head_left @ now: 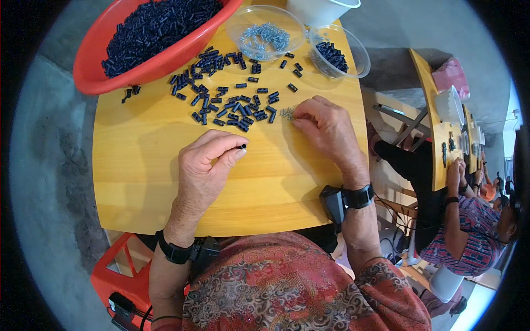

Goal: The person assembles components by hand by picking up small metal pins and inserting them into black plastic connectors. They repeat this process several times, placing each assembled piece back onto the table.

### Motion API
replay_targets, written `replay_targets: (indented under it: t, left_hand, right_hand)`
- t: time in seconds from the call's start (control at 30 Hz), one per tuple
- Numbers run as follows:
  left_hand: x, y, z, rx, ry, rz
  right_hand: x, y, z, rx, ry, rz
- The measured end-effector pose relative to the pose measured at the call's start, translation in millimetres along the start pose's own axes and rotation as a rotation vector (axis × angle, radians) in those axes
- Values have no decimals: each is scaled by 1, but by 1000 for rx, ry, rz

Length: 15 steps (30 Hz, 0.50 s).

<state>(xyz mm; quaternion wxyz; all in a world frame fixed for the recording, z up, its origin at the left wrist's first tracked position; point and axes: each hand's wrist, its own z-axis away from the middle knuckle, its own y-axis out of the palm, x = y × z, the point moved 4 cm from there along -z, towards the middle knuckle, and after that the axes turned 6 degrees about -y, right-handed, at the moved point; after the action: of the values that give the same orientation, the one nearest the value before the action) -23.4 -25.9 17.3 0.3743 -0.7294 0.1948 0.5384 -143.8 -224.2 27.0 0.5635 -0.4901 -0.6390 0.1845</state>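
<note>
left hand [204,165]: tips pinch black tube [242,147] | right hand [327,129]: curled, can't tell if holding | silver bits [285,113]: just beside it

A yellow table [265,193] stands near grey concrete [38,138], probably wall; a red stool [107,280] sits lower left, another table [439,133] right.

Small-parts workshop; red basin [90,52] of black tubes [154,36]; co-workers [464,237]; yellow tables [262,209].
</note>
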Motion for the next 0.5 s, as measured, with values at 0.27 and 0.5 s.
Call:
replay_targets:
  t: [0.27, 0.5]
  left_hand:
    - [-1, 0, 1, 21, 22, 3]
    - [1, 2, 0, 12, 70, -15]
  right_hand:
    - [3, -2, 1, 31, 57, 171]
    - [-7, -9, 4, 67, 19, -9]
